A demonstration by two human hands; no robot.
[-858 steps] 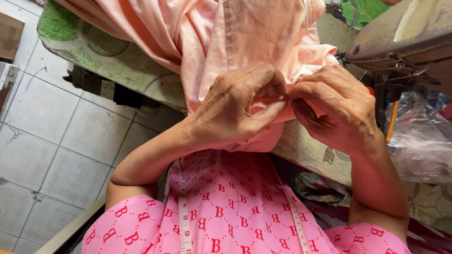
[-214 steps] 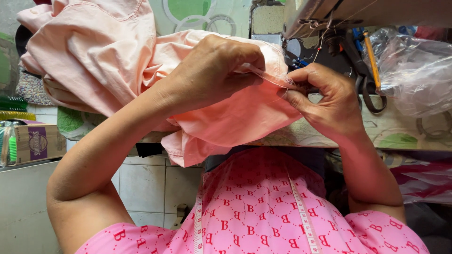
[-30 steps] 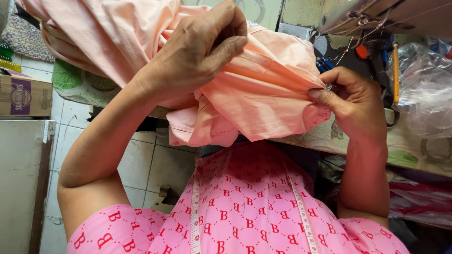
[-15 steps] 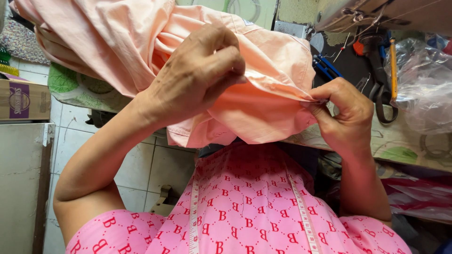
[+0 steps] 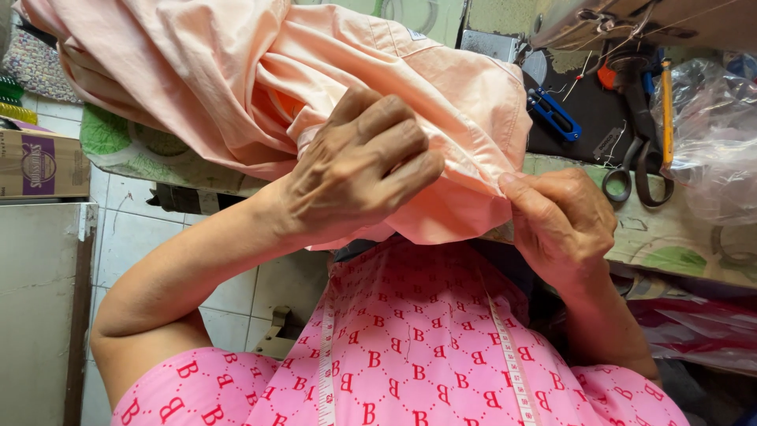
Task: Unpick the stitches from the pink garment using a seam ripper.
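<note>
A large peach-pink garment is bunched over the front edge of a sewing table. My left hand grips a fold of it from above, fingers curled into the cloth near the middle. My right hand pinches the garment's right-hand edge between thumb and fingers, just at the table's edge. A white measuring tape hangs around my neck over a pink patterned top.
Black scissors, a blue thread snipper and an orange-yellow pencil lie on the table under the sewing machine. A clear plastic bag sits at right. A cardboard box stands at left above the tiled floor.
Over the last second my left hand has slid lower and rightward on the cloth, and my right hand has shifted down along the garment's edge. The garment has been regathered.
</note>
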